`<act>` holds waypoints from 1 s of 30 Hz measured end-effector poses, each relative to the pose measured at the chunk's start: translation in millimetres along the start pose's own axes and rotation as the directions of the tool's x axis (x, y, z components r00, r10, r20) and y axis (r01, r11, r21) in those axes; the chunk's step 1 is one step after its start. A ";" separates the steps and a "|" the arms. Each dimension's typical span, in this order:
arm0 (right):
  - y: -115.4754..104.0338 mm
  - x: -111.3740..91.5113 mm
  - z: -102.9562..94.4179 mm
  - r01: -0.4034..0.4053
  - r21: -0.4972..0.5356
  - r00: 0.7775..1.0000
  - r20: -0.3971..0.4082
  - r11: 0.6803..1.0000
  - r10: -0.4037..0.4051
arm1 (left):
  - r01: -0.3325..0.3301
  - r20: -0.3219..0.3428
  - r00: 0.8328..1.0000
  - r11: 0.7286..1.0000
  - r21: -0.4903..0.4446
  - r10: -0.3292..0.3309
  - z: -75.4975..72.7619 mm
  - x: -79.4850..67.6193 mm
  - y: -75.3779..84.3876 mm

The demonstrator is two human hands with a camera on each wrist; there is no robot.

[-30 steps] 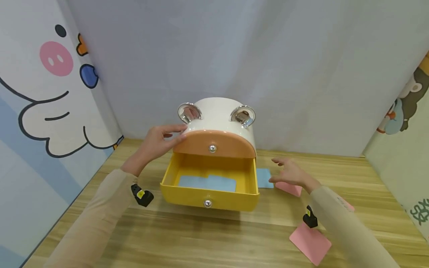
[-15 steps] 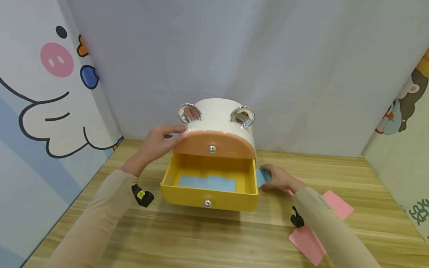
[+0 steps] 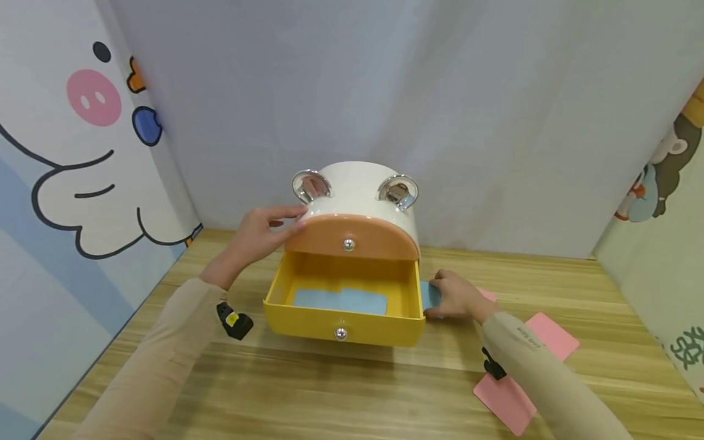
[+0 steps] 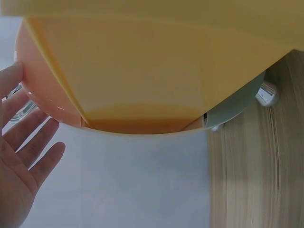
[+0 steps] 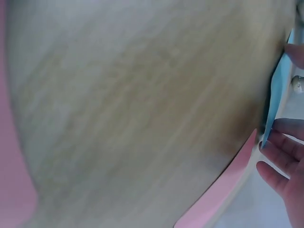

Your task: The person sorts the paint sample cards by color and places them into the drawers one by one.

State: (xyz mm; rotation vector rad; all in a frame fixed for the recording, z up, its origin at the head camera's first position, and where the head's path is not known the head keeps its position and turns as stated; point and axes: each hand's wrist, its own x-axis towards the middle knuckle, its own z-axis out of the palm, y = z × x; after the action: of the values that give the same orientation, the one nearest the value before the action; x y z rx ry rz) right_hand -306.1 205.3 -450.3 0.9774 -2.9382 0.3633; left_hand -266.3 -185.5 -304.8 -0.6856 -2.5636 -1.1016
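Note:
A white storage box (image 3: pixel 354 190) with silver ears stands on the table, an orange drawer front (image 3: pixel 379 237) at its top. Below that, a yellow drawer (image 3: pixel 297 322) is pulled out, and blue cards (image 3: pixel 364 301) lie inside it. My left hand (image 3: pixel 257 235) rests on the box's upper left side, fingers extended and thumb at the edge of the orange front. On the box's other side, my right hand (image 3: pixel 456 297) pinches a blue card (image 5: pixel 278 90) by its edges between thumb and fingers. The card looks slightly bent in the right wrist view.
Pink cards lie on the table at the right: one (image 3: pixel 552 337) beyond the right sleeve, another (image 3: pixel 505 403) nearer the front, and a third (image 3: pixel 487 294) partly behind the right hand. A green drawer front (image 4: pixel 237 105) shows under the yellow drawer. A curtain (image 3: pixel 495 134) hangs behind.
My right hand has moved left from over a pink card to the blue card beside the box and closed its fingers on it. The left hand has stayed put.

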 end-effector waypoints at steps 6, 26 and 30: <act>-2.3 -4.1 -5.1 0.017 -0.033 0.999 -0.049 0.999 -0.018 | -0.002 0.001 1.000 1.000 -0.002 0.002 0.7 0.3 -0.7; -0.4 -42.3 -102.8 0.014 -0.081 0.991 -0.132 0.997 -0.025 | -0.003 -0.028 1.000 1.000 -0.021 0.003 1.8 0.0 -0.6; -8.9 -47.5 -125.0 0.025 -0.075 0.989 -0.145 0.997 -0.036 | 0.002 -0.024 1.000 1.000 -0.021 -0.003 1.5 -0.5 -0.7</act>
State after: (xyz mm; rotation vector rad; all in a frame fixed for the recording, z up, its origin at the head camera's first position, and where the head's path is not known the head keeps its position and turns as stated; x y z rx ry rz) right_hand -268.9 254.8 -331.4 0.9430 -2.7811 0.3103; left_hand -266.4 -184.9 -306.5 -0.6703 -2.5367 -1.1328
